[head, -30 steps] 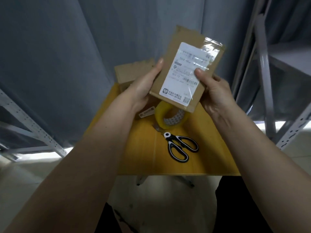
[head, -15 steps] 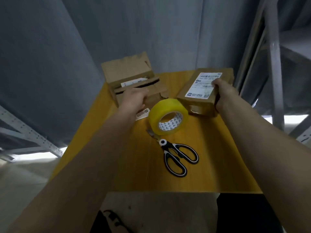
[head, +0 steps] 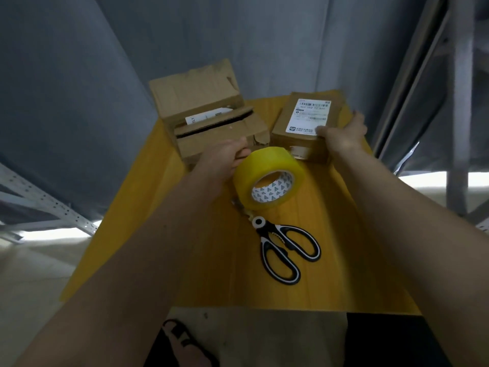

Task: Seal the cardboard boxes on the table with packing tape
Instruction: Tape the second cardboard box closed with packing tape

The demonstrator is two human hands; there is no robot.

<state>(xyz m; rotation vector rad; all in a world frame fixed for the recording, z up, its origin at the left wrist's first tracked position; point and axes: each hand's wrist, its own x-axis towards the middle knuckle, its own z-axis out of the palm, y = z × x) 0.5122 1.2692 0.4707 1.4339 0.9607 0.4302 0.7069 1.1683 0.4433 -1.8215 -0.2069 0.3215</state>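
Note:
A small cardboard box with a white shipping label (head: 304, 125) lies flat at the far right of the yellow table (head: 357, 234). My right hand (head: 342, 135) rests on its right side, gripping it. An open cardboard box (head: 209, 120) with raised flaps stands at the far left. My left hand (head: 225, 157) is at its front edge, fingers curled against the cardboard and next to the tape. A yellow roll of packing tape (head: 267, 178) stands tilted between my hands, partly over the scissors' blades.
Black-and-white scissors (head: 284, 250) lie mid-table, handles toward me. Grey metal shelving uprights (head: 457, 102) stand to the right and a shelving beam (head: 45, 205) at the lower left. A grey curtain hangs behind the table. My sandalled foot (head: 185, 343) shows below the near edge.
The labelled box, held up in both hands a second ago, now lies on the table at the right. My left hand has gone to the open box.

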